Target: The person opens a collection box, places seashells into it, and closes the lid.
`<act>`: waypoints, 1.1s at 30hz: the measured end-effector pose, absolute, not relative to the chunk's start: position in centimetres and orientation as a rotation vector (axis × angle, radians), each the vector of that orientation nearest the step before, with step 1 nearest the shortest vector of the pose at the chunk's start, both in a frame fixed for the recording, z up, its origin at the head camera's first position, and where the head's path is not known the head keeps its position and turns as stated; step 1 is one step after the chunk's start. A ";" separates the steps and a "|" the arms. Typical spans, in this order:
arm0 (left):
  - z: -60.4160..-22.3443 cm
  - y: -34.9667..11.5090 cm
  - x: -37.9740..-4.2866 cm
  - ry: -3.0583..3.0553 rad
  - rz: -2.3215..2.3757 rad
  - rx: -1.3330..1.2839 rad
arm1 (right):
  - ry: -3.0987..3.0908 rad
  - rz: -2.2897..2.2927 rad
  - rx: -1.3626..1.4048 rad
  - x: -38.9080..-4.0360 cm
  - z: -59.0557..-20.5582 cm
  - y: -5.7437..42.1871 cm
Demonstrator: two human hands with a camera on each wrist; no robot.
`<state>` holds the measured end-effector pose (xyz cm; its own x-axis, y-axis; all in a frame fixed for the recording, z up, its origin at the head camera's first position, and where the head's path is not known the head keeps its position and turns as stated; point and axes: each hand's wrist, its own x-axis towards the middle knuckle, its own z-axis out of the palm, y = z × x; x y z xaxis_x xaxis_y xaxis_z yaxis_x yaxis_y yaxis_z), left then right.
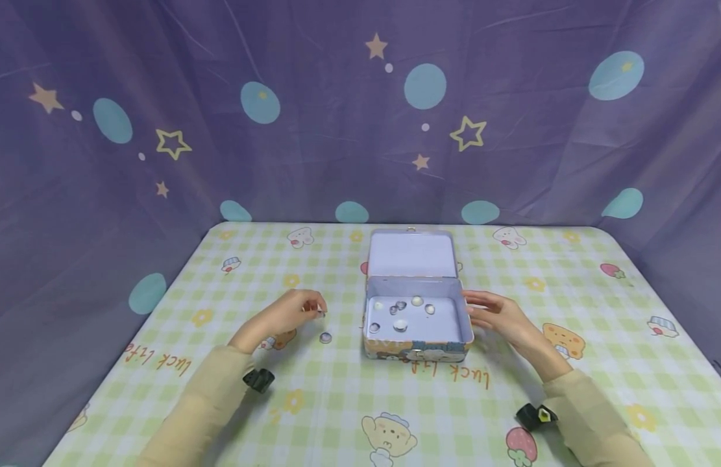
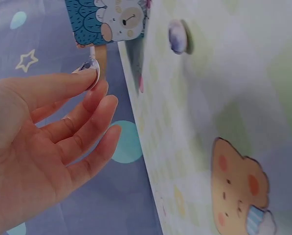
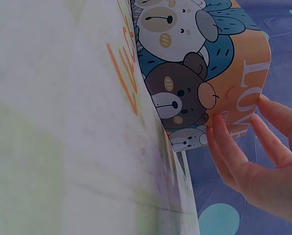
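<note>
My left hand (image 1: 285, 313) hovers over the cloth left of an open tin box (image 1: 442, 326). Between its thumb and forefinger it pinches a small, shiny round disc (image 2: 90, 64), clear and domed like glass; the other fingers are loosely bent. A similar disc (image 1: 326, 338) lies on the table just below that hand. Inside the tin, several more of these glassy discs (image 1: 400, 325) are scattered over the pale floor. Fingertips of my right hand (image 1: 506, 319) touch the tin's right side, where cartoon bears and the word LOVE (image 3: 253, 88) are printed.
The tin's hinged lid (image 1: 411, 254) is tipped back, away from me. A green checked cloth (image 1: 325, 395) with cartoon prints covers the table. Behind the table hangs a purple curtain (image 1: 325, 130) with stars and ovals. Each wrist wears a small black device (image 1: 259, 381).
</note>
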<state>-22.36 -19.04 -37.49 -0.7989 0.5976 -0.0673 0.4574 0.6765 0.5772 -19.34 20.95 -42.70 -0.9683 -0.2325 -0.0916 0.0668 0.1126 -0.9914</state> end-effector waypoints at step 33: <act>-34.3 -13.0 -23.9 2.667 0.849 1.033 | 2.160 -1.957 -0.176 -19.3 -42.7 20.9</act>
<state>-23.92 -12.98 -34.35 -0.7493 0.6599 0.0555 0.5704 0.6007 0.5602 -19.27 20.94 -42.70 -0.9684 -0.2353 -0.0824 0.0589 0.1054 -0.9927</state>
